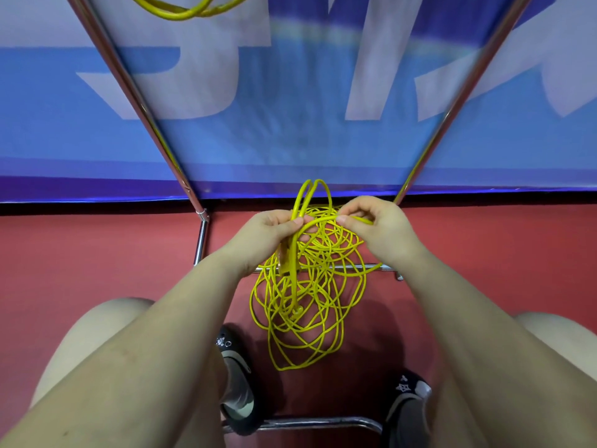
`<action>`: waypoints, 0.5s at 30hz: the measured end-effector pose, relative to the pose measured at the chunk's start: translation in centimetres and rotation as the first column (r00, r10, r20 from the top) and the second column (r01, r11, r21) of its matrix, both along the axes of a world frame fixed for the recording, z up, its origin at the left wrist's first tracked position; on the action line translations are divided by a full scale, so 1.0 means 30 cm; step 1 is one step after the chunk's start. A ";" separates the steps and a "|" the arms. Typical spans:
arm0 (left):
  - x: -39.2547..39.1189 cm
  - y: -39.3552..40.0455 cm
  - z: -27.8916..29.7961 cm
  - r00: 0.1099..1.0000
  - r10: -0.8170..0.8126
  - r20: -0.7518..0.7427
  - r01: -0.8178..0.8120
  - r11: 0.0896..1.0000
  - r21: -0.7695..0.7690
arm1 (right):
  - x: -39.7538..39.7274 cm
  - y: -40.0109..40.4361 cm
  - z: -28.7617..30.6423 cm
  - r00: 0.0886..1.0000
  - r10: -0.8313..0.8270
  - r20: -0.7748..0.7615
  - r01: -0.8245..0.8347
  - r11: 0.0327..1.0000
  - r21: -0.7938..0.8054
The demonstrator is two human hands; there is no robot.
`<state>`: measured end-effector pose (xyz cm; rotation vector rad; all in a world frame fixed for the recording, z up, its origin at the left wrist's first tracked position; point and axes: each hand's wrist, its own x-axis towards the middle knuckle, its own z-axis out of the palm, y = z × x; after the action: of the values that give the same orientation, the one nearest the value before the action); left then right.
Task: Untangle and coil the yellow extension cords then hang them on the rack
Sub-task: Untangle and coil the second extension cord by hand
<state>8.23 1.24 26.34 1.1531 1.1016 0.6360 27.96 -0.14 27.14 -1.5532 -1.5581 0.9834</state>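
A tangled heap of yellow extension cord (307, 318) lies on the red floor between my feet, inside the chrome rack's base. My left hand (268, 231) grips a few loops of this cord, which stick up past my fingers toward the blue banner. My right hand (371, 221) pinches a strand that arches across to the left hand. A yellow plug end hangs below my left hand at the middle of the heap. Another coil of yellow cord (190, 9) hangs on the rack at the top edge of the view.
The chrome rack's two slanted uprights (139, 101) rise left and right of me, with floor bars (202, 240) around the heap. A blue and white banner (290, 124) stands right behind. My black shoes (235, 376) stand close to the cord.
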 end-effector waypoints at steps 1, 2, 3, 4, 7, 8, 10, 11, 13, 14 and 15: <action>0.008 -0.002 0.004 1.000 -0.019 -0.005 0.019 1.000 0.003 | -0.002 0.000 -0.004 1.000 -0.014 0.012 0.014 1.000 0.011; 0.014 -0.004 0.008 0.999 -0.034 -0.012 0.034 0.999 0.005 | -0.002 0.000 -0.006 0.999 -0.030 0.018 0.030 0.999 0.019; 0.018 -0.007 0.013 0.999 -0.046 -0.023 0.047 0.999 0.008 | -0.003 0.001 -0.008 0.999 -0.048 0.020 0.047 0.999 0.024; 0.022 -0.010 0.018 0.998 -0.058 -0.028 0.058 0.998 0.010 | -0.003 0.001 -0.007 0.998 -0.064 0.022 0.063 0.998 0.028; 0.024 -0.016 0.019 0.994 -0.086 -0.061 0.087 0.996 0.025 | -0.006 -0.003 -0.001 0.996 -0.082 0.030 0.081 0.996 0.036; 0.024 -0.019 0.018 0.992 -0.099 -0.074 0.102 0.994 0.028 | -0.008 -0.005 0.004 0.997 -0.077 0.031 0.075 0.996 0.041; 0.022 -0.022 0.011 0.992 -0.112 -0.061 0.113 0.994 0.012 | -0.011 -0.009 0.009 0.997 -0.064 0.033 0.063 0.997 0.052; 0.022 -0.023 0.009 0.992 -0.111 -0.054 0.111 0.994 0.003 | -0.012 -0.009 0.010 0.998 -0.059 0.034 0.057 0.997 0.056; 0.020 -0.026 0.006 0.991 -0.113 -0.068 0.113 0.994 0.003 | -0.011 -0.007 0.014 0.998 -0.043 0.035 0.041 0.997 0.061; 0.021 -0.026 0.006 0.991 -0.116 -0.073 0.116 0.993 0.004 | -0.011 -0.006 0.016 0.999 -0.033 0.038 0.030 0.998 0.060; 0.021 -0.027 0.003 0.990 -0.116 -0.075 0.117 0.993 0.000 | -0.010 -0.005 0.017 0.999 -0.022 0.042 0.019 0.998 0.059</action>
<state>8.86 0.42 26.42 1.2438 1.0876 0.5081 27.65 -0.29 27.65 -1.5555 -1.5830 0.8909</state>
